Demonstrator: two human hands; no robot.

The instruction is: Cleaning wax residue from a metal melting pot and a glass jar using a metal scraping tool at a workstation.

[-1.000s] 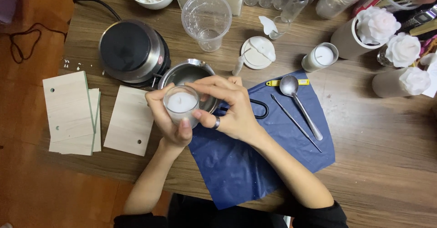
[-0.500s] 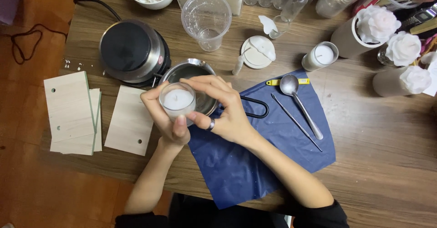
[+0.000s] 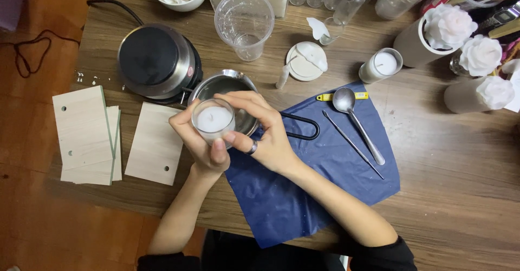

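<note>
both hands on a small glass candle cup [image 3: 213, 120], held up over the table edge

left hand [image 3: 197, 141] wraps the cup from below w/ thumb up its near side, right hand [image 3: 265, 133] pinches the rim from the right, ring on one finger. cup's got white wax + a short wick, sits just in front of the little steel pot [image 3: 223, 89], which is next to the round hot plate [image 3: 157, 61]. blue cloth [image 3: 303, 184] under the right wrist w/ a spoon [image 3: 355, 122] + thin metal pick [image 3: 352, 145] on it. wood boards [image 3: 154, 144] off to the left.
</note>
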